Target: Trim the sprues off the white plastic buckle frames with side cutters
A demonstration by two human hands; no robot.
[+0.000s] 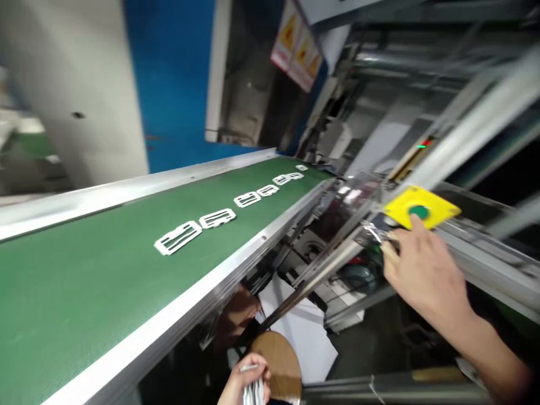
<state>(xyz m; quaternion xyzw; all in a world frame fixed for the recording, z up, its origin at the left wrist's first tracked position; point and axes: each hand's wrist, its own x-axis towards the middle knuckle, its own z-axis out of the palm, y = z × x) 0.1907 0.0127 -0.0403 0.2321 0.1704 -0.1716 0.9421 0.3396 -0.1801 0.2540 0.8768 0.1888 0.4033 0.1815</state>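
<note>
My left hand, low in the view, is closed around a small stack of white slotted pieces. My right hand reaches out on the right, its index fingertip on a round green button set in a yellow plate. The thumb sticks out apart from the index finger, and I see nothing held in this hand. Several flat white cut-out frames lie in a line on the green conveyor belt, running away toward the machine.
A silver rail edges the belt. Behind it stands a blue machine panel with warning labels. Metal bars and rollers fill the right side. Below are a round brown stool top and white sheets.
</note>
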